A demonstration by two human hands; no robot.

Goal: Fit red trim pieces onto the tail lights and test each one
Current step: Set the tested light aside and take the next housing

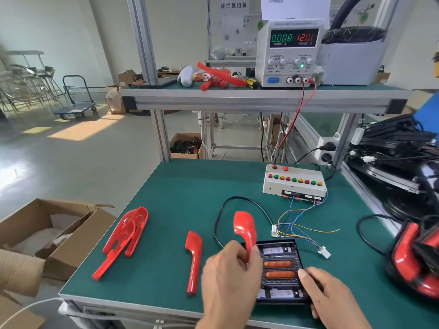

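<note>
A black tail light [280,271] with two orange lenses lies near the front edge of the green table [190,186]. My left hand [230,279] pinches the narrow end of a red trim piece [244,227], which stands up over the light's left edge. On the light's right side my right hand [330,298] grips its edge. Another red trim piece [194,260] lies flat to the left, apart from the light. Further left, a small stack of red trim pieces [123,238] rests on the table.
A grey test box [294,182] with coloured buttons sits at the back right, its thin wires and white connectors [324,252] trailing beside the light. A power supply [288,53] reads 12.01 V on the upper shelf. An open cardboard box [52,231] stands left; red-and-black lamp assemblies [418,257] lie right.
</note>
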